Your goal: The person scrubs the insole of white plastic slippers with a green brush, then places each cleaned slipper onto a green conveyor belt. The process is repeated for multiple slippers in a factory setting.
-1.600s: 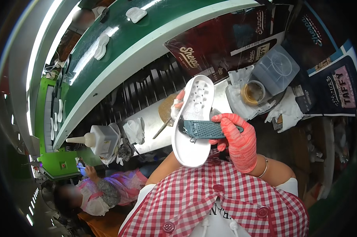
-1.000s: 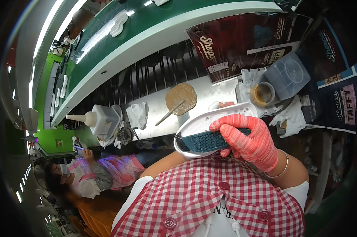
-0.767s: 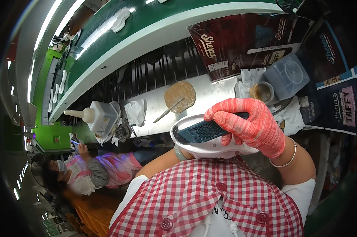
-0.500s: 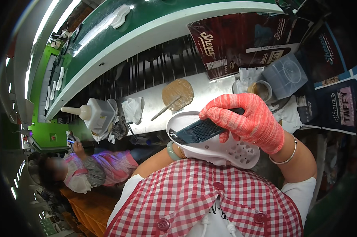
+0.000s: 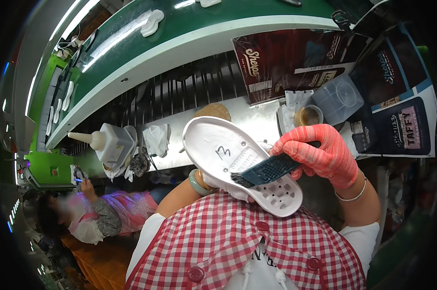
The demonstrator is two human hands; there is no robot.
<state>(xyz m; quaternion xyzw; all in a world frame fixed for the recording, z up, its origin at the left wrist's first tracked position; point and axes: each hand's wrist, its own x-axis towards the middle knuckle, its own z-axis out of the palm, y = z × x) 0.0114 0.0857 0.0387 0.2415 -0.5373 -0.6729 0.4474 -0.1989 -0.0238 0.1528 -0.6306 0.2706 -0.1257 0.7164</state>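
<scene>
A white moulded shoe sole [image 5: 213, 137] with a handwritten mark and heel cut-outs tilts in front of my checked apron. My left hand [image 5: 222, 183], in a pale glove, supports it from beneath and is mostly hidden; a green bangle circles that wrist. My right hand [image 5: 320, 152], in a coral knit glove, pinches a flat dark teal brush [image 5: 269, 170] with a perforated handle. Its dark bristles meet the sole's inner face just ahead of the heel cut-outs.
Beyond lies a metal ledge with a brown disc [image 5: 213, 111], a white squeeze bottle [image 5: 114, 142], crumpled tissue [image 5: 155, 140], a small cup [image 5: 309, 116] and a clear plastic container [image 5: 339, 99]. A green conveyor [image 5: 189, 17] carries white soles. Another person [image 5: 117, 212] sits at left.
The sole has turned its inner face up toward me, showing the mark. My right hand has moved slightly right and down, bringing the brush from the front part toward the heel.
</scene>
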